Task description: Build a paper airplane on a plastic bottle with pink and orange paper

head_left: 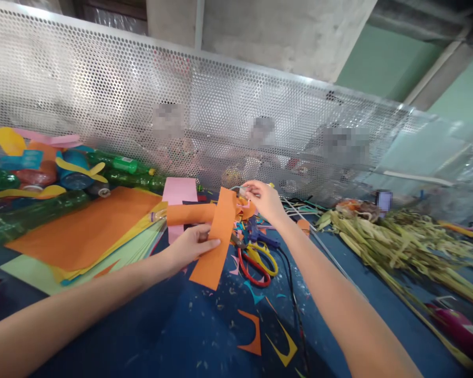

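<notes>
My left hand (191, 244) grips an orange paper strip (216, 249) near its middle, thumb on top. The strip stands slanted above the blue table. My right hand (266, 202) is raised beyond the strip, fingers pinched together over orange paper scraps (246, 210); a thin greyish piece shows by the fingertips, too small to name. Left of the strip is another orange paper piece (191, 214), with pink paper (180, 190) behind it. Scissors with red handles (256, 273) and a yellow-handled pair (271, 257) lie below the right hand, beside a dark blue glue gun (263, 237) with a black cord.
Stacked coloured paper sheets (86, 226) lie at left, with plastic bottles and a paper-decorated orange bottle (39, 165) behind. Dried husks (402, 236) spread on the right. Paper offcuts (254, 333) litter the blue table (173, 331). A perforated metal panel (114, 84) stands behind.
</notes>
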Available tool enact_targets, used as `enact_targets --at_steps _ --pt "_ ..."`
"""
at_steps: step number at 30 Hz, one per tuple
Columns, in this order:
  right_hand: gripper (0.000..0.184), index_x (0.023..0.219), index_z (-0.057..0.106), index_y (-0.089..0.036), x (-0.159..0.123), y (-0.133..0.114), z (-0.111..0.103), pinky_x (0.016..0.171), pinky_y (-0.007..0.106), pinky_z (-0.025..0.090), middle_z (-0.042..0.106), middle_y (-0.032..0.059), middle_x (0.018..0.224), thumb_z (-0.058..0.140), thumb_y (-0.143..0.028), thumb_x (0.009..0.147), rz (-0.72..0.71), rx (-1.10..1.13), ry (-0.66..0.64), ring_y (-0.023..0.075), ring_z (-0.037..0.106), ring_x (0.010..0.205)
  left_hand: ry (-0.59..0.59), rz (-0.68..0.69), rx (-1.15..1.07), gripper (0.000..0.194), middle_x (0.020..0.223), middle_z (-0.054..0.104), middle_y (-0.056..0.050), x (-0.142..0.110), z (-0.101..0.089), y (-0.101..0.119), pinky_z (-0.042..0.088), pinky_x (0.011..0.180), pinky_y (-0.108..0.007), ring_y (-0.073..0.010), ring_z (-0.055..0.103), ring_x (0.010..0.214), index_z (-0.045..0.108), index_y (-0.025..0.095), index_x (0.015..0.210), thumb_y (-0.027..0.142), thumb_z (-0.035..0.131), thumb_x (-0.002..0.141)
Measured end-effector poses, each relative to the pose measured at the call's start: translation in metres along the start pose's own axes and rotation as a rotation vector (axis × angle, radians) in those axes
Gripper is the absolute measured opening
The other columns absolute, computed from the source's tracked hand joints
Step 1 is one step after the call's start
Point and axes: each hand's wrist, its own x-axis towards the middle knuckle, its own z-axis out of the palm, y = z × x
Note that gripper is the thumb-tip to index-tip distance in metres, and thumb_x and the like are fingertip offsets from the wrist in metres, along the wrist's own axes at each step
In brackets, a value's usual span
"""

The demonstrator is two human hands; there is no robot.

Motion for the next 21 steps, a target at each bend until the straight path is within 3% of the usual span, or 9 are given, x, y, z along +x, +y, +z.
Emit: enact_targets --at_steps 4,7,9,11,12,14,17,19,21 --pt "0.025 0.099 0.059 -0.015 0.009 0.024 0.018 0.092 0.04 0.04 0.06 0.01 0.104 0.043 -0.013 0.081 0.023 -0.118 0.01 0.0201 0.056 0.098 0.001 -0.04 -0.074 0.045 0.103 0.065 -0.01 -0.005 -0.004 -0.022 0.047 0.085 -0.043 -0.0245 0.063 0.092 0.05 0.016 0.111 0.024 0.068 0.071" --pt "0.029 0.108 0.056 -0.015 -0.002 0.021 0.034 0.097 0.043 0.033 0.057 0.0125 0.113 0.042 -0.014 0.082 0.03 -0.179 -0.046 0.023 0.049 0.11 0.008 -0.099 -0.108 0.053 0.1 0.065 -0.009 -0.006 -0.006 -0.034 0.048 0.082 -0.043 -0.0248 0.063 0.091 0.04 0.019 0.12 0.023 0.065 0.074" --pt "0.033 0.114 0.053 -0.018 -0.02 0.009 0.041 0.095 0.041 0.035 0.057 0.0103 0.113 0.046 -0.014 0.082 0.009 -0.195 -0.112 0.0217 0.051 0.107 0.016 -0.121 -0.13 0.059 0.1 0.064 -0.009 -0.006 -0.007 -0.037 0.049 0.081 -0.042 -0.0239 0.063 0.091 0.033 0.022 0.125 0.02 0.064 0.075" --pt "0.037 0.116 0.05 -0.022 -0.046 -0.008 0.042 0.084 0.034 0.044 0.064 0.0043 0.094 0.047 -0.012 0.081 -0.018 -0.186 -0.207 0.0173 0.06 0.087 0.02 -0.123 -0.147 0.064 0.1 0.063 -0.008 -0.007 -0.009 -0.038 0.049 0.082 -0.04 -0.0231 0.063 0.092 0.028 0.025 0.128 0.019 0.064 0.075" --pt "0.039 0.118 0.048 -0.023 -0.06 -0.016 0.042 0.076 0.03 0.047 0.066 0.0014 0.084 0.047 -0.011 0.081 -0.033 -0.172 -0.281 0.0155 0.062 0.076 0.022 -0.115 -0.147 0.066 0.1 0.063 -0.007 -0.008 -0.009 -0.038 0.048 0.081 -0.039 -0.023 0.063 0.092 0.026 0.026 0.129 0.019 0.064 0.075" --pt "0.047 0.125 0.042 -0.027 -0.088 -0.032 0.038 0.071 0.028 0.048 0.066 0.0013 0.086 0.046 -0.01 0.081 -0.076 -0.142 -0.456 0.0152 0.062 0.073 0.015 -0.087 -0.138 0.069 0.099 0.063 -0.007 -0.011 -0.009 -0.037 0.048 0.08 -0.037 -0.023 0.062 0.092 0.024 0.027 0.13 0.019 0.065 0.074" --pt "0.044 0.118 0.05 -0.029 -0.12 -0.046 0.034 0.087 0.033 0.044 0.06 0.0032 0.109 0.05 -0.008 0.079 -0.165 -0.11 -0.45 0.0179 0.056 0.099 -0.065 -0.085 -0.136 0.071 0.1 0.063 -0.008 -0.019 -0.007 -0.033 0.048 0.077 -0.036 -0.0235 0.062 0.091 0.026 0.027 0.13 0.021 0.067 0.073" --pt "0.031 0.106 0.058 -0.027 -0.134 -0.048 0.033 0.087 0.033 0.043 0.061 0.0025 0.103 0.052 -0.011 0.08 -0.179 -0.043 -0.42 0.0171 0.056 0.098 -0.119 -0.106 -0.161 0.061 0.108 0.061 -0.009 -0.025 -0.005 -0.031 0.048 0.076 -0.036 -0.0241 0.061 0.093 0.034 0.026 0.127 0.026 0.066 0.075" --pt "0.021 0.095 0.062 -0.025 -0.143 -0.046 0.035 0.083 0.031 0.045 0.064 0.0019 0.094 0.054 -0.013 0.08 -0.13 0.051 -0.396 0.0159 0.058 0.091 -0.098 -0.121 -0.218 0.044 0.117 0.057 -0.01 -0.028 -0.004 -0.031 0.048 0.076 -0.035 -0.0241 0.059 0.097 0.043 0.024 0.121 0.035 0.058 0.081"
